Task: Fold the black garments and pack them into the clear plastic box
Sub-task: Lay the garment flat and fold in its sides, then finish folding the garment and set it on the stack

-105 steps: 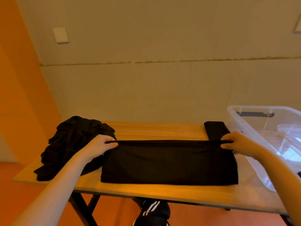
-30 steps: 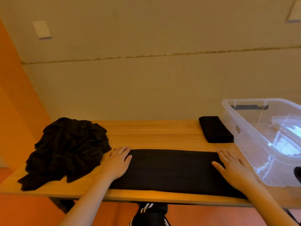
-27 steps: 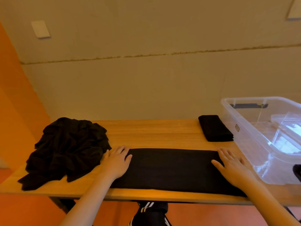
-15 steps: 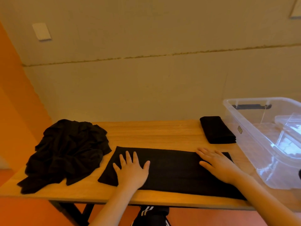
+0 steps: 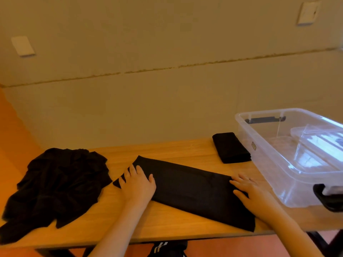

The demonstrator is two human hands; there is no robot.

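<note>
Tabletop (image 5: 178,151): clear plastic box (image 5: 274,164) label (image 5: 253,146) (seemingly unreadable).

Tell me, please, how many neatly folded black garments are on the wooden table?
2: a small folded black garment beside the clear plastic box, and a long folded black strip under both hands. The crumpled black pile may hide more.

Your wooden table (image 5: 178,151) carries a crumpled black pile (image 5: 55,186) at left, a long folded garment (image 5: 193,190) mid-table, a small folded garment (image 5: 230,147) and the clear plastic box (image 5: 274,169) at right.
</note>
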